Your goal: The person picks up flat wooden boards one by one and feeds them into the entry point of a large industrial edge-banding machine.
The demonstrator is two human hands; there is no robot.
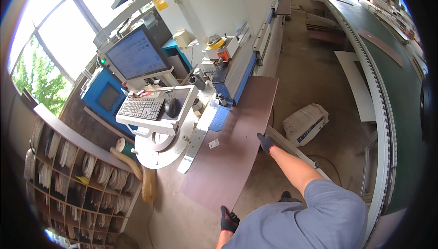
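A long brown board (237, 157) lies slanting away from me, its far part running in along a machine's blue guide. My left hand (229, 220), in a black glove with a red cuff, grips the board's near edge close to its corner. Farther along, my right hand (265, 144), gloved alike, holds the board's right edge with the arm stretched out. Fingers under the board are hidden. A small white label (213, 144) sits on the board's top face.
To the left stand a monitor (137, 52), keyboard (142, 108) and mouse (172, 107) on a machine console. A rack (68, 171) holds edging rolls at lower left. Right of the board, a white sack (305, 123) lies on the floor, beside a long green conveyor (404, 98).
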